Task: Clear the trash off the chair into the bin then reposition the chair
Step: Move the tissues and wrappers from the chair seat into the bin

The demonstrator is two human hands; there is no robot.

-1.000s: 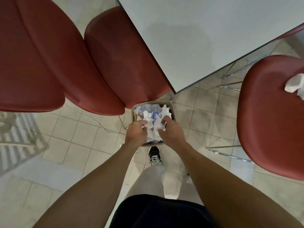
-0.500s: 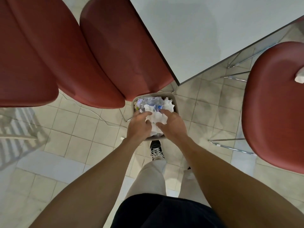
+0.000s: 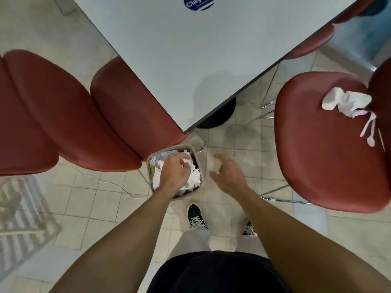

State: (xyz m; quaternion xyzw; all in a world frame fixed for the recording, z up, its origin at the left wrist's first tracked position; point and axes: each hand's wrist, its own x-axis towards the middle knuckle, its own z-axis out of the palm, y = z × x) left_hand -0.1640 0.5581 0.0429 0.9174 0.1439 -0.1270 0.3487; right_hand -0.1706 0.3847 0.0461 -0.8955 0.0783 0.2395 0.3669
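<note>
A small grey bin [image 3: 169,148] stands on the tiled floor by the table corner, stuffed with crumpled white paper [image 3: 195,178] and wrappers. My left hand [image 3: 174,173] is over the bin, its fingers curled into the paper. My right hand [image 3: 227,174] hovers just right of the bin with relaxed fingers, holding nothing. To the right is a red chair [image 3: 321,157]. On its seat lie crumpled white napkins [image 3: 347,101] and white plastic cutlery [image 3: 370,130].
A white table [image 3: 211,60] on a dark round base [image 3: 220,115] fills the top middle. Two red chairs [image 3: 63,123] crowd the left, one tucked under the table, and another red chair [image 3: 313,43] stands at the far right. A striped mat [image 3: 19,208] lies at lower left.
My right hand has let go of the paper and moved right, off the bin. My left hand stays on the paper in the bin. The view has tilted up, showing the trash on the right chair.
</note>
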